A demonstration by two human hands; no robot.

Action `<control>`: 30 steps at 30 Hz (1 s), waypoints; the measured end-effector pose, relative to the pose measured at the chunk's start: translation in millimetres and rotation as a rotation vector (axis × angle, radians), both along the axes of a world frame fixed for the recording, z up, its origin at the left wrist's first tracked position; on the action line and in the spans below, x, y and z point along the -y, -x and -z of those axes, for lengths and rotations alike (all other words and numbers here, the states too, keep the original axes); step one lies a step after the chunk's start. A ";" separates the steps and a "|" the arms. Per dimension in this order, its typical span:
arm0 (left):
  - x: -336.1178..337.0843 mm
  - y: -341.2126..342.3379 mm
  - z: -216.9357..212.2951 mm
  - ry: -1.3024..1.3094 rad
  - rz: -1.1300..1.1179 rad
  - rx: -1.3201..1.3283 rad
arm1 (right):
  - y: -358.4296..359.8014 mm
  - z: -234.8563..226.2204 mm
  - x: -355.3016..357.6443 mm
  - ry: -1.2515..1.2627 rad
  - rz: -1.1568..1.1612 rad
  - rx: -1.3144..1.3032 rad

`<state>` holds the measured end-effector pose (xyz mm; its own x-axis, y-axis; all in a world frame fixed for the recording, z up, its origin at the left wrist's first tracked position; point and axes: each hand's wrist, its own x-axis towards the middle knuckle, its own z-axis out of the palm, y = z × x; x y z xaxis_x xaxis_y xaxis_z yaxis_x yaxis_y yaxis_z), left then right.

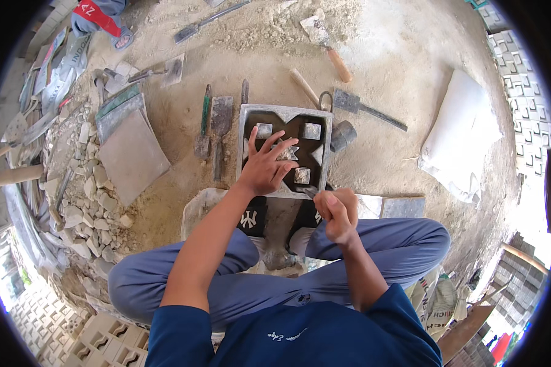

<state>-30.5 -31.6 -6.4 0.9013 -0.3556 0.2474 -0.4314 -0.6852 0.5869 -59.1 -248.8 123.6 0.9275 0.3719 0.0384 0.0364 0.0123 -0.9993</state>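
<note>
A square metal block mould (243,122) lies on the ground in front of my crossed legs. Inside it are dark recesses, several raised square studs (312,131) and a star-shaped middle piece partly under my fingers. My left hand (268,165) is spread over the mould, fingers apart, with nothing gripped. At the mould's near right corner my right hand (338,211) is closed around a small tool, its grey metal tip (310,191) showing at the near wall. The tool's handle is hidden in my fist, and its exact kind cannot be made out.
Left of the mould lie flat-bladed tools (221,116) and stacked plates (134,156) beside broken rubble (95,211). A mallet (343,136), a scraper (347,101) and a trowel (337,64) lie beyond its right side. A white sack (459,134) is farther right. Another person's foot (123,38) shows far left.
</note>
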 end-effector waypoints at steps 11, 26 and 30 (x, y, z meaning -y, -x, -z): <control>3.8 0.7 -4.6 0.022 0.007 -0.005 | 17.4 -9.2 -4.1 -0.071 0.102 0.189; 4.8 -2.4 -6.7 0.018 0.014 0.048 | 20.0 -14.7 -8.8 -0.183 0.092 0.326; 3.7 -3.5 -0.1 -0.014 0.004 0.045 | 12.1 11.4 -12.4 -0.039 0.110 0.370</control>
<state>-27.0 -35.3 -6.3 0.8881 -0.3625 0.2825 -0.4595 -0.6917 0.5571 -71.2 -236.4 112.2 0.8827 0.2626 0.3896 0.3972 0.0259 -0.9174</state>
